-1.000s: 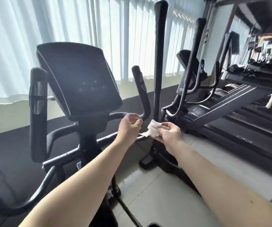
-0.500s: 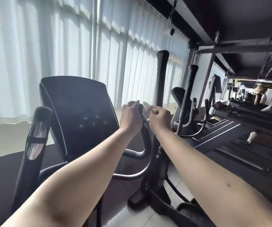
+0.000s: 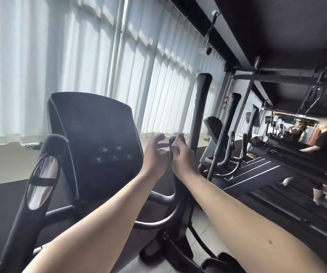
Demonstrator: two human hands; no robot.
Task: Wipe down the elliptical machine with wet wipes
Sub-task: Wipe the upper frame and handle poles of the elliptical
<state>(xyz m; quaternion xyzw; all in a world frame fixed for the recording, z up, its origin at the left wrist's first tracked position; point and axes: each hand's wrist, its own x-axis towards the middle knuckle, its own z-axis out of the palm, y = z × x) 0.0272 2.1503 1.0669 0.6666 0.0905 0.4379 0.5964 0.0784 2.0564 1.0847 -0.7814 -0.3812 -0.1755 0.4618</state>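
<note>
The black elliptical machine stands right in front of me, its dark console (image 3: 99,138) at centre left. A tall moving handlebar (image 3: 200,115) rises just right of my hands, and a short grip with a silver sensor (image 3: 40,174) is at the lower left. My right hand (image 3: 182,156) holds a small crumpled white wet wipe (image 3: 175,141) near the top of the inner right handle, which my hands mostly hide. My left hand (image 3: 155,154) hovers beside it with fingers spread and loosely bent, holding nothing that I can see.
White vertical blinds (image 3: 80,66) cover the windows behind the machine. Another elliptical (image 3: 223,138) and a treadmill (image 3: 277,174) stand to the right. A person in black (image 3: 324,154) walks on a treadmill at the far right. Pale floor tiles lie below.
My view has tilted upward and both hands have risen from waist height to the handle top. My left hand has let go of the wipe and opened its fingers.
</note>
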